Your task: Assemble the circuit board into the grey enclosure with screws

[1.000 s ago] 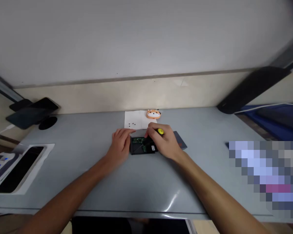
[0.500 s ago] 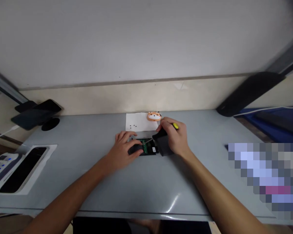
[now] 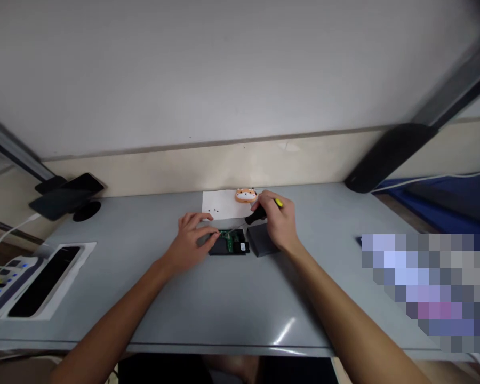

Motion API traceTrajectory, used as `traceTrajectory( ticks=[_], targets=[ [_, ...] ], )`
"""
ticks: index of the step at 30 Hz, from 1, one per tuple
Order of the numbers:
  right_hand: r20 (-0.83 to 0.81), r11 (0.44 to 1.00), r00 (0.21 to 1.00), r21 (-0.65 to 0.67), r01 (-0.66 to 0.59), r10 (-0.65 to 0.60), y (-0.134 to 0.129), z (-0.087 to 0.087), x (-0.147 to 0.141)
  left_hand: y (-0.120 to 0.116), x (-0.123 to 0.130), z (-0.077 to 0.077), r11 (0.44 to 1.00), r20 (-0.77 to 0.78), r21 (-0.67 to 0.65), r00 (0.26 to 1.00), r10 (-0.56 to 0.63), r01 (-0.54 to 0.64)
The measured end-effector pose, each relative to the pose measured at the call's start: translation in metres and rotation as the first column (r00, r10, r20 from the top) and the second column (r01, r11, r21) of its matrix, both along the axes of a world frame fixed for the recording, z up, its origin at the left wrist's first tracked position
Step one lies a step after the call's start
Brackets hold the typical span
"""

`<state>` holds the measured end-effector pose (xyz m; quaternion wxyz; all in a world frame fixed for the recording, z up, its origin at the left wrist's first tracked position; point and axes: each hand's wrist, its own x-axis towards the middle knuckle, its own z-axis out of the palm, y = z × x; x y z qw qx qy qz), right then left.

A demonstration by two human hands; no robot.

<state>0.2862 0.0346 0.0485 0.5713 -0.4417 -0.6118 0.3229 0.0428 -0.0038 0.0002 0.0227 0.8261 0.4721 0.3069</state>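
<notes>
My right hand is closed around a screwdriver with a black handle and a yellow end. Its thin shaft slants down left to the green circuit board inside an open black case. At the case's upper left corner, the thumb and index finger of my left hand grip the edge, the other fingers curled above. Partly beneath my right hand lies a flat dark grey piece, close to the case's right side. Several tiny dark screws rest on white paper behind.
An orange-and-white animal-faced case sits on the paper's right part. To the left are a phone on a stand, another phone on white paper and a power strip. A black cylindrical object stands back right; a blurred-out area covers the right.
My left fingers have shifted from across the case's left part to its upper left corner, uncovering more of it. The screwdriver tip has moved slightly up the board. The view has shifted a little.
</notes>
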Motion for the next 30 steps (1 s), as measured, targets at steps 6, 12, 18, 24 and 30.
traceTrajectory(
  ticks=[6, 12, 18, 24, 30],
  targets=[
    [0.027, 0.992, 0.991, 0.003, 0.129, -0.129, 0.01, -0.009, 0.008, 0.029, -0.017, 0.004, 0.993, -0.101, 0.023, 0.988, 0.114, -0.113],
    [-0.024, 0.98, 0.98, -0.008, 0.197, -0.197, 0.017, -0.015, 0.015, 0.074, 0.015, 0.008, 0.998, -0.233, -0.053, 0.972, -0.036, 0.024],
    [-0.047, 0.972, 0.971, -0.022, 0.235, -0.236, 0.021, -0.016, 0.021, 0.109, 0.039, 0.007, 0.993, -0.271, -0.057, 0.956, -0.115, 0.104],
    [-0.077, 0.97, 0.967, -0.004, 0.244, -0.244, 0.023, -0.014, 0.024, 0.112, 0.034, 0.01, 0.978, -0.238, -0.077, 0.949, -0.207, 0.194],
    [-0.053, 0.965, 0.964, 0.018, 0.262, -0.261, 0.023, -0.013, 0.026, 0.111, 0.026, 0.013, 0.984, -0.132, -0.098, 0.979, -0.158, 0.146]
  ],
)
